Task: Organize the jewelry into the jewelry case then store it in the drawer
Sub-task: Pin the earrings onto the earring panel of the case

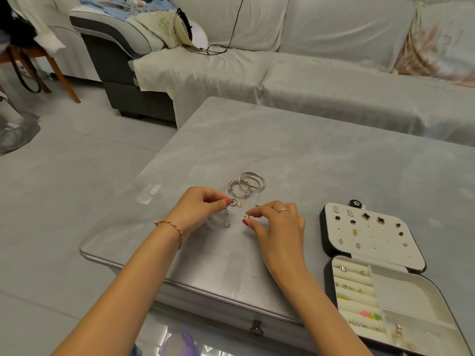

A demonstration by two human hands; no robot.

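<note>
Open on the table (321, 160) at the right: jewelry case (380, 265), long axis running near to far, lid (370, 235) lying flat at the far end, studded with earrings. Near half: rings pushed into padded rolls on the left, side compartment with small gold pieces at the right. Left hand (203, 209) pinching a silver hoop (233, 202). Right hand (277, 222) pinching a tiny gold piece (246, 217). Just beyond, stacked bangles (246, 184). Drawer knob (256, 327) on the near table edge.
</note>
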